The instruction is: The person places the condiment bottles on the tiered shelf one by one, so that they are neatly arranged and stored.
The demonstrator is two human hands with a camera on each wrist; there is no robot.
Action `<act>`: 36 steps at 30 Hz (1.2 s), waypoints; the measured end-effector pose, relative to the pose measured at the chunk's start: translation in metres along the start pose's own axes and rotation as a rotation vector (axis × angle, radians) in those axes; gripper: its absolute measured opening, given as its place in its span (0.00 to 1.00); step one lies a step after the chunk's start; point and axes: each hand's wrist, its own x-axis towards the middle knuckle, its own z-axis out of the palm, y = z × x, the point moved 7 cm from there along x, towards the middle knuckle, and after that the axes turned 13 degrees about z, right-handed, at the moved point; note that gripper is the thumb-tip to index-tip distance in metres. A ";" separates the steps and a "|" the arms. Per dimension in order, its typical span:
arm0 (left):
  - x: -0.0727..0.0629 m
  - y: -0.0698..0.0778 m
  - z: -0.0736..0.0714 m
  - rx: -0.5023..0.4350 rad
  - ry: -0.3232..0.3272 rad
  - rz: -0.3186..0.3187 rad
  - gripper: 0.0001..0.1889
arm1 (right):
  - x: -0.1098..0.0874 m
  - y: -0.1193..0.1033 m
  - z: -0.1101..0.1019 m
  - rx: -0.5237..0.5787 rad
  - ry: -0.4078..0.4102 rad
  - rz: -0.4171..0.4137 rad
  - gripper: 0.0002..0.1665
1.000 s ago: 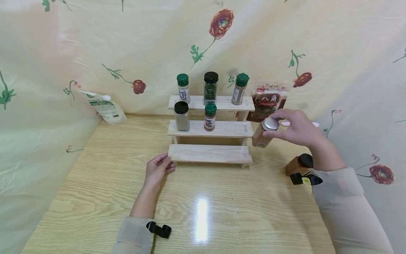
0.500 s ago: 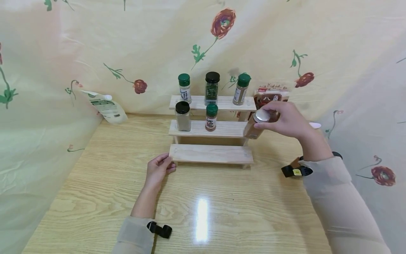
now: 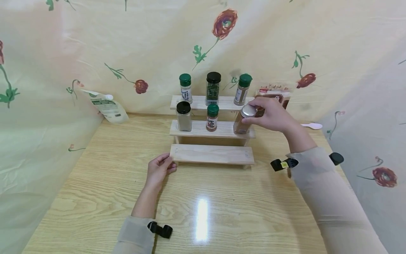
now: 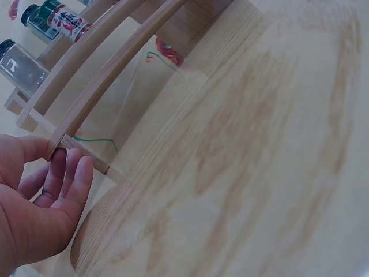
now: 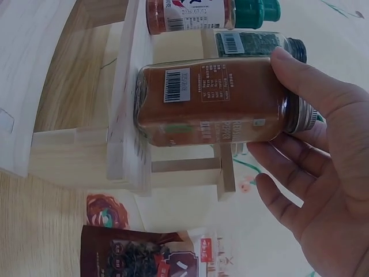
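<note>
My right hand (image 3: 269, 114) pinches a square glass spice jar (image 5: 207, 104) near its silver lid, thumb on one side and fingers on the other. Reddish-brown powder fills the jar, whose base is right at the right end of the middle tier of a wooden three-tier rack (image 3: 210, 154). On that same tier stand a black-lidded jar (image 3: 184, 118) and a green-capped spice bottle (image 3: 211, 120). Low at the left, my left hand (image 3: 157, 171) grips the end of the rack's bottom board between thumb and fingers, as the left wrist view shows (image 4: 55, 190).
Along the top tier stand two green-capped bottles (image 3: 185, 91) and a black-capped jar of green flakes (image 3: 213, 90). Behind the rack's right end is a brown spice packet (image 5: 144, 254). A white pouch (image 3: 106, 107) leans at the back left; a pale spoon (image 3: 313, 126) lies at the right.
My right hand has carried the spice jar leftward from beside the rack onto the right end of the middle tier. My left hand has kept its grip on the bottom board.
</note>
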 end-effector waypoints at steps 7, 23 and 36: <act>0.000 -0.001 0.001 -0.006 -0.009 0.009 0.17 | 0.006 0.003 0.006 0.015 -0.044 0.066 0.22; 0.000 -0.001 0.000 -0.014 0.003 0.015 0.18 | -0.022 0.020 0.004 0.154 0.122 0.189 0.34; 0.000 -0.002 0.000 -0.026 0.008 0.014 0.18 | -0.057 0.039 -0.005 0.153 0.203 0.218 0.30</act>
